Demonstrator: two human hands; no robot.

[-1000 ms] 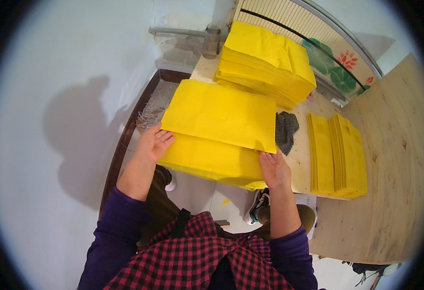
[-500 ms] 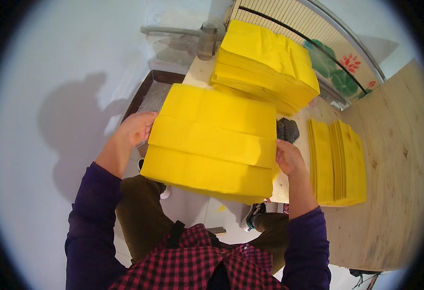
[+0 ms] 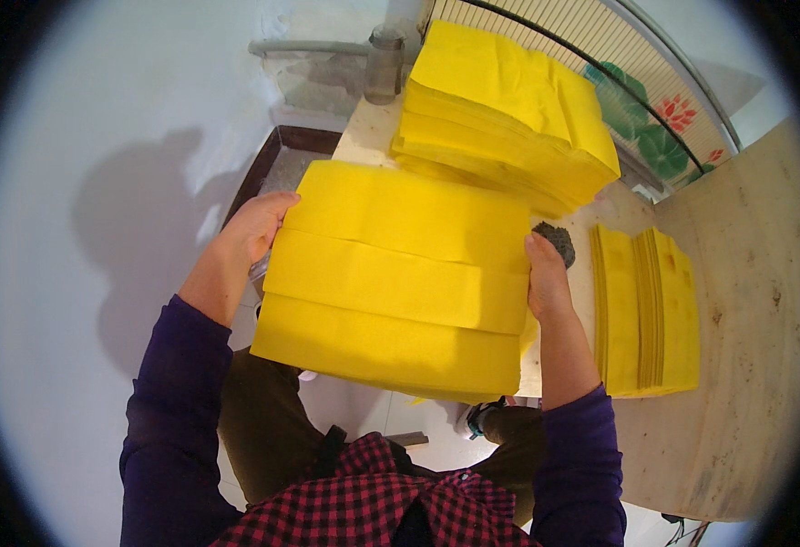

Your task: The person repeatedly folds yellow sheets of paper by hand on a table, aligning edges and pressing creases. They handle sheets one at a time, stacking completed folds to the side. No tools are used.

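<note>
A stack of yellow, felt-like sheets [image 3: 391, 283] fills the middle of the view, its edges stepped in three overlapping bands. My left hand [image 3: 259, 228] grips its left edge, and my right hand [image 3: 548, 278] grips the opposite edge with the thumb uppermost. Both hands are closed on the stack; the fingers beneath it are mostly hidden. Behind it, a taller pile of yellow sheets [image 3: 500, 100] stands on the wooden table [image 3: 368, 137]. More folded yellow sheets [image 3: 646, 310] lie to the right of my right hand.
A dark grey, rough lump [image 3: 557, 244] sits just beyond my right hand. At the back left stands a glass jar [image 3: 384, 68]. A wooden panel [image 3: 737, 319] borders the right side, a slatted screen with painted flowers [image 3: 655, 100] the back. My legs and the tiled floor show below.
The held stack has come closer and looks larger, its top tilted more toward me. Both hands have slid up along its edges, and my right thumb now shows at the side.
</note>
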